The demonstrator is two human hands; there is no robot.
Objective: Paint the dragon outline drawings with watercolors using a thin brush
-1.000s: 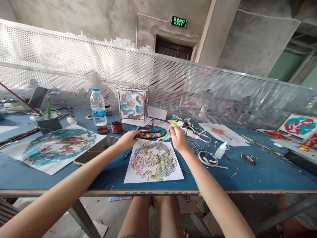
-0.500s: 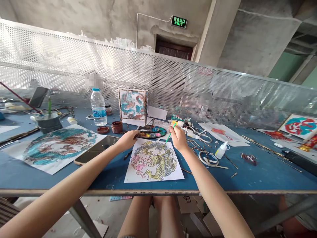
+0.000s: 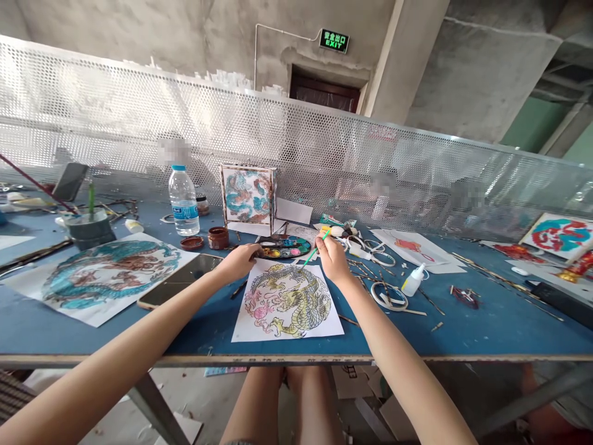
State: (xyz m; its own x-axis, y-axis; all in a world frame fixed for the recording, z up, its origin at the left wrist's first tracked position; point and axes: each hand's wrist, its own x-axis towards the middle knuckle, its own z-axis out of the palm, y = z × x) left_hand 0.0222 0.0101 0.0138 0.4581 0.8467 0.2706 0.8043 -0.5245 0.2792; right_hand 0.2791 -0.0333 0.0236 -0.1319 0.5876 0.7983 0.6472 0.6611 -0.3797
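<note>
A white sheet with a yellow and pink dragon drawing [image 3: 287,301] lies on the blue table [image 3: 482,324] in front of me. My right hand [image 3: 332,258] is closed round a thin green paintbrush [image 3: 315,249], whose tip touches the sheet's upper edge. My left hand [image 3: 241,260] rests on the sheet's top left corner, fingers curled, pressing it down. Just behind both hands sits a dark round paint palette [image 3: 285,247] with several colours.
A phone [image 3: 180,280] and a large teal dragon drawing [image 3: 106,272] lie to the left. A water bottle [image 3: 184,200], small brown paint pots [image 3: 217,237] and a painted box lantern [image 3: 248,194] stand behind. A glue bottle [image 3: 414,279], wire loops and sticks lie to the right.
The brush tip has shifted slightly left along the top of the drawing. My left hand has stayed in place.
</note>
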